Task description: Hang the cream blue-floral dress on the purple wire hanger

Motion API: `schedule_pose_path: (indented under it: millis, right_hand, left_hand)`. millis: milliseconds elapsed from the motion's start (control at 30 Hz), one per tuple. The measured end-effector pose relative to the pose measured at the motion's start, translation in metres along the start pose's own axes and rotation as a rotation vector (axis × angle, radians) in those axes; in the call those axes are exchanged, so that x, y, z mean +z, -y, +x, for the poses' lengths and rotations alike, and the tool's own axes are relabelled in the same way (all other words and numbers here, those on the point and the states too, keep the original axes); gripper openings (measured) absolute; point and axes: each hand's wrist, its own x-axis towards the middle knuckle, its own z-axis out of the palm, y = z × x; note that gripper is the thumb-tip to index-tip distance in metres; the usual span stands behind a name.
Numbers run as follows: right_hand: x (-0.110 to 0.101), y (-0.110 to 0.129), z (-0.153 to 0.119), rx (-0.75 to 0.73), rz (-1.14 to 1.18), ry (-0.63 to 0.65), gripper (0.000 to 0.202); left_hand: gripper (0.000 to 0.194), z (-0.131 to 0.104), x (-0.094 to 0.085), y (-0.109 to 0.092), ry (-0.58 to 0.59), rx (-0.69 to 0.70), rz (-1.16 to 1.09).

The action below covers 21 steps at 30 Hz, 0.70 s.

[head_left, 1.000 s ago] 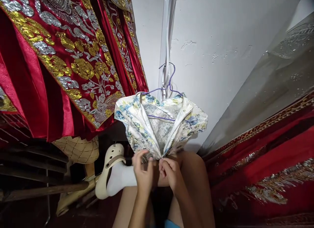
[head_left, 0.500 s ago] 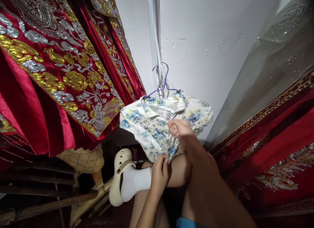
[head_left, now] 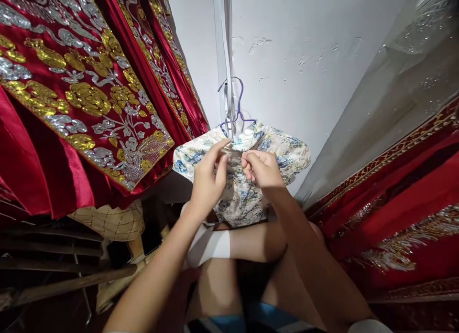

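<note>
A white shirt with blue and yellow flowers (head_left: 236, 204) hangs on a thin purple hanger (head_left: 239, 103) in front of me, its lower part close to my bent leg. My left hand (head_left: 210, 175) is at the left of the neckline, index finger and thumb apart, with a gap between them. Across from it, my right hand (head_left: 261, 168) is closed in a pinch at the front edge just below the collar. The small piece of cloth between those fingertips is mostly hidden.
Red sequinned costumes (head_left: 107, 99) hang at the left, and more red beaded cloth (head_left: 405, 218) is at the right beside a clear plastic cover (head_left: 390, 94). White straps (head_left: 227, 46) run down the wall above the hanger. Wooden poles (head_left: 71, 285) lie at lower left.
My left hand has risen from the shirt's lower front to its neckline and opened. My right hand has moved up slightly to the collar. The view has shifted a little.
</note>
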Motion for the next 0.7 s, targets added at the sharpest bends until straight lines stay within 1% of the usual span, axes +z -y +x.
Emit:
schedule_pose_path:
  millis: [67, 133, 233, 333, 400, 467, 533, 600, 633, 700]
  right_hand:
    - [-0.002, -0.006, 0.002, -0.032, -0.002, 0.016, 0.027]
    - [-0.004, -0.018, 0.003, -0.056, 0.01, 0.019, 0.028]
    - [-0.002, -0.041, 0.002, -0.078, 0.011, -0.01, 0.035]
    - [0.006, -0.057, 0.004, -0.063, -0.014, -0.004, 0.039]
    - [0.013, -0.062, 0.009, -0.052, -0.012, 0.015, 0.04]
    - [0.018, -0.067, 0.015, -0.026, 0.013, 0.049, 0.038]
    - [0.018, -0.076, 0.015, 0.011, 0.045, 0.082, 0.036]
    - [0.015, -0.089, 0.005, 0.037, 0.07, 0.094, 0.034]
    - [0.013, -0.097, -0.004, 0.041, 0.077, 0.095, 0.034]
    - [0.008, -0.113, -0.028, 0.052, 0.107, 0.101, 0.034]
  left_hand:
    - [0.018, 0.025, -0.002, -0.005, 0.073, 0.081, 0.059]
    - [0.018, 0.035, -0.001, -0.003, 0.098, 0.139, 0.135]
    - [0.017, 0.028, 0.003, 0.006, 0.047, 0.183, 0.231]
    - [0.016, 0.015, 0.007, 0.015, -0.042, 0.159, 0.216]
    - [0.016, 0.012, 0.007, 0.015, -0.099, 0.131, 0.169]
    - [0.016, 0.015, 0.004, 0.01, -0.166, 0.124, 0.128]
    - [0.016, 0.025, -0.006, 0.004, -0.275, 0.122, 0.088]
    - [0.016, 0.037, -0.024, 0.005, -0.401, 0.088, 0.031]
    - [0.015, 0.041, -0.035, 0.01, -0.456, 0.049, -0.01]
    - [0.012, 0.045, -0.058, 0.028, -0.56, -0.13, -0.187]
